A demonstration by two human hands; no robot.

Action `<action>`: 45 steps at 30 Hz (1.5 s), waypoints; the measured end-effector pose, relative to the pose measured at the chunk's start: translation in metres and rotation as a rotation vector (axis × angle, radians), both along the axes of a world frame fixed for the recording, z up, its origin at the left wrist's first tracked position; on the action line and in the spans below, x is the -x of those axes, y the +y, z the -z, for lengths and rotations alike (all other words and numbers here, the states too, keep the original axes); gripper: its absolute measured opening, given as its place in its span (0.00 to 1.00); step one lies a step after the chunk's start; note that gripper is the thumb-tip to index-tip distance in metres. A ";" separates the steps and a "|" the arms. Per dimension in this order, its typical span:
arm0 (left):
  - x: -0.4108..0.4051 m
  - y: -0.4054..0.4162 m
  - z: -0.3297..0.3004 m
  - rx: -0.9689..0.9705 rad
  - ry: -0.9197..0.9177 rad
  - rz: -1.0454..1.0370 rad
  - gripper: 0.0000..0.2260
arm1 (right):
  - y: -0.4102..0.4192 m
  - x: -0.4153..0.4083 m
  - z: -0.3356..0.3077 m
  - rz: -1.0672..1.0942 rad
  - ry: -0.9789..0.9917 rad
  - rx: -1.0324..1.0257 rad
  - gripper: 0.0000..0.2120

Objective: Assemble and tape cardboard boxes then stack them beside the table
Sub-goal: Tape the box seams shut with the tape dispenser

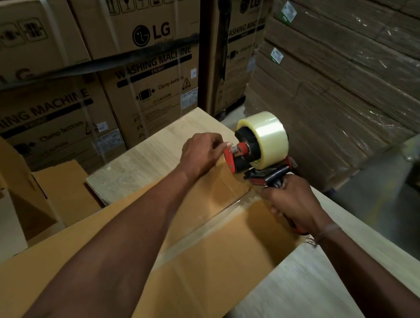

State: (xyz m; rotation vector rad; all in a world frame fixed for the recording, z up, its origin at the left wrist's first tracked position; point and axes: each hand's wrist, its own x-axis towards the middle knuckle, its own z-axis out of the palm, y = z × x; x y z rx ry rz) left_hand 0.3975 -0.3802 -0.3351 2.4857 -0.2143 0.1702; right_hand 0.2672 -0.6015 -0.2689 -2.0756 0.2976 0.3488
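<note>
Hands [204,154] taping box [141,250], LG "WASHING MACHINE" cartons [145,59] behind

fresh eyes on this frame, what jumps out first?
The red and black tape dispenser with its clear tape roll, centre right, gripped by the right hand while the left hand touches its side. Under both lies the brown cardboard box on the pale wooden table; printed washing-machine cartons fill the background.

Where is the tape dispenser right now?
In the head view the tape dispenser sits right of centre at the far end of the cardboard box on the table, its handle held by the right hand.
</note>
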 end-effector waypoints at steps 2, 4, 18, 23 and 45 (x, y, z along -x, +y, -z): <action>0.001 -0.001 -0.001 -0.004 0.001 -0.002 0.14 | -0.001 0.002 -0.003 -0.026 -0.010 -0.021 0.07; 0.000 -0.001 -0.002 -0.006 0.003 -0.006 0.14 | -0.006 0.007 -0.005 -0.024 0.000 -0.056 0.07; -0.004 -0.006 0.001 -0.106 -0.005 -0.024 0.18 | -0.024 0.041 0.010 0.065 -0.065 -0.055 0.17; -0.006 -0.005 -0.001 -0.150 -0.034 0.005 0.18 | -0.020 0.038 0.011 0.089 -0.080 -0.041 0.10; -0.003 -0.008 -0.003 -0.189 0.002 -0.039 0.19 | -0.071 0.090 0.022 0.150 -0.017 0.005 0.11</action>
